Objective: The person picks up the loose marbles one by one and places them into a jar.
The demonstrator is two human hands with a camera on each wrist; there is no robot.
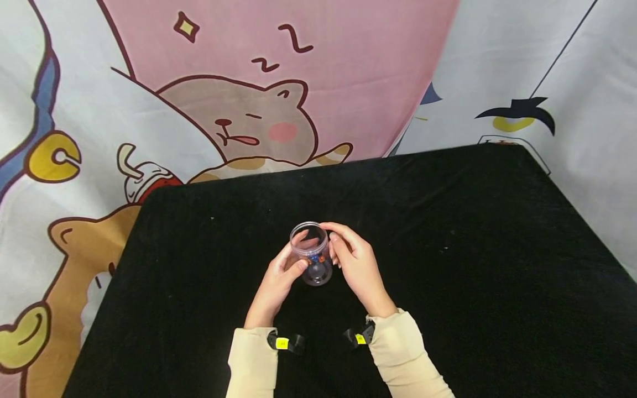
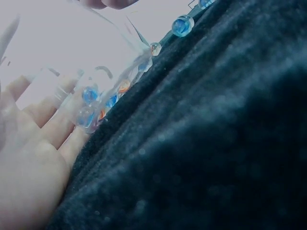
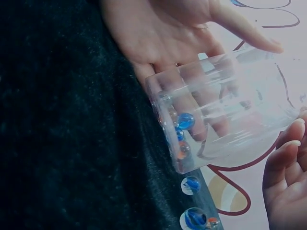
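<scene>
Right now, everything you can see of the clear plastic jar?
The clear plastic jar is a see-through cylinder with a wide open mouth and no lid. It stands on the black velvet cloth, a few blue and orange glass marbles at its bottom. The left hand cups its side; the right hand holds its rim. Two marbles lie outside beside it.

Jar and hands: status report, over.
Left hand and right hand hold the clear jar upright on the black cloth. Marbles inside; two marbles outside. Nothing obstructing.
</scene>
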